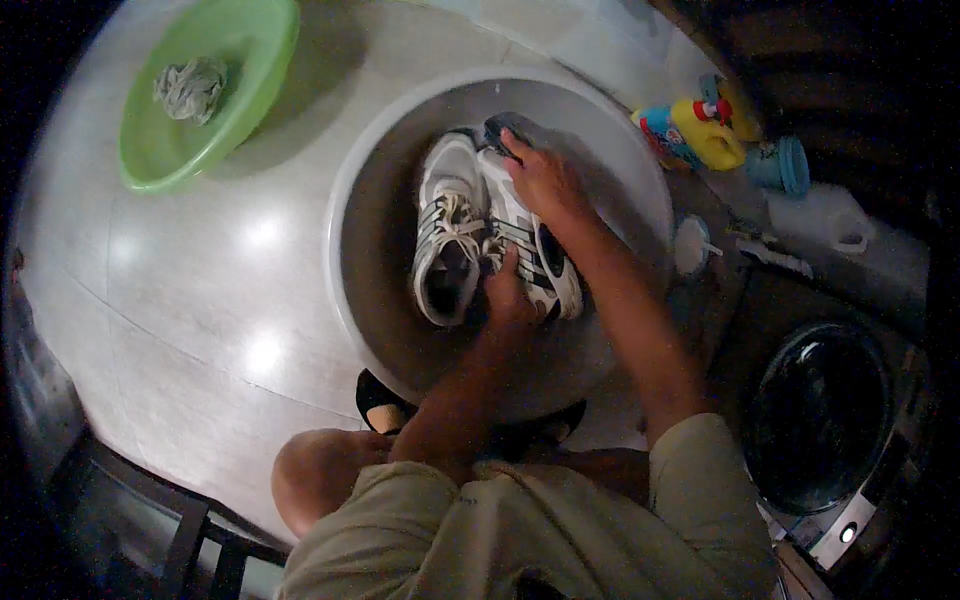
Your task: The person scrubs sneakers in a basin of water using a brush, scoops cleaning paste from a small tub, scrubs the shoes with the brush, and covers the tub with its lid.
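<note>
Two white sneakers with dark stripes are inside a wide pale basin point(347, 200). The left sneaker point(450, 190) rests with its laces up and its opening toward me. Beside it, the right sneaker point(510, 205) is tipped on its side. My left hand point(510, 290) grips this tipped sneaker near its middle and heel. At its toe, my right hand point(548, 182) is closed around a dark scrub brush point(506, 130), whose bristles are hidden. The brush appears to touch the toe.
A green basin point(245, 95) holding a crumpled grey cloth point(192, 90) stands at upper left. To the right are a yellow bottle point(705, 135), a teal container point(780, 167), a translucent jug point(825, 218) and a white brush point(775, 257). A front-loading washer door point(820, 415) is at lower right.
</note>
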Action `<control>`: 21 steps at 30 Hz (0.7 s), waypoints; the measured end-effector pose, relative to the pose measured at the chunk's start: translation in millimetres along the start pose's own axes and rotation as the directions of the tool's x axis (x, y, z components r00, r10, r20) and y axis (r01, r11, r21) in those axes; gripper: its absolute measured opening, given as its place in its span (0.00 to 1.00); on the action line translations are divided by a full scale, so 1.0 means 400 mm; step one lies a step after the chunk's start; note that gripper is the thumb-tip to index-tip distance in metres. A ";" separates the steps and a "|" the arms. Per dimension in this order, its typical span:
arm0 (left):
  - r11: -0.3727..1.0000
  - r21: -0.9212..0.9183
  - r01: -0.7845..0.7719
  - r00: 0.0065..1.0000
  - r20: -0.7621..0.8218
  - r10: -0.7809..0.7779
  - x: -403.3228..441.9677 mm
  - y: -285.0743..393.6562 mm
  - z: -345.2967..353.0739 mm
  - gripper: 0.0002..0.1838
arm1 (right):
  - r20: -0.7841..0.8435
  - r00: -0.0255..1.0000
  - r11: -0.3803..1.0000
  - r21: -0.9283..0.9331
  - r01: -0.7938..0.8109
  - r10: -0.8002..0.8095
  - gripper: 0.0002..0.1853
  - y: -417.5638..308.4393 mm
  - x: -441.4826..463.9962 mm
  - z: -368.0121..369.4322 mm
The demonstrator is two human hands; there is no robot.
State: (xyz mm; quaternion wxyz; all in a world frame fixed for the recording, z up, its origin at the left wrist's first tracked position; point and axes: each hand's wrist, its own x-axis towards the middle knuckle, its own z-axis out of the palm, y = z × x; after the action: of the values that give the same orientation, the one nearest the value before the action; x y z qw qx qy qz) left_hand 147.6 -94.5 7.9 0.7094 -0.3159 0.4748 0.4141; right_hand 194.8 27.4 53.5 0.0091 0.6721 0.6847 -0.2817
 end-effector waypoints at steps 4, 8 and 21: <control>0.995 -0.085 0.053 0.990 0.138 -0.041 0.095 -0.037 -0.026 0.21 | -0.197 0.945 0.958 -0.171 0.229 -0.260 0.21 0.080 -0.108 0.011; 0.993 -0.111 0.029 0.988 0.154 -0.012 0.127 -0.045 -0.043 0.21 | -0.273 0.926 0.965 -0.075 0.251 -0.262 0.21 0.134 -0.196 0.050; 0.977 -0.124 0.175 0.942 0.310 -0.130 0.156 -0.044 -0.065 0.24 | -0.283 0.927 0.969 -0.075 0.235 -0.247 0.19 0.156 -0.249 0.059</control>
State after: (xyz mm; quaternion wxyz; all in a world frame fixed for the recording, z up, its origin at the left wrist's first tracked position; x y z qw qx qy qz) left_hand 165.3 -106.2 -58.6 0.7776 -0.3374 0.3032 0.4353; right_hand 253.4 -77.0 49.3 -0.1127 0.6165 0.7615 -0.1655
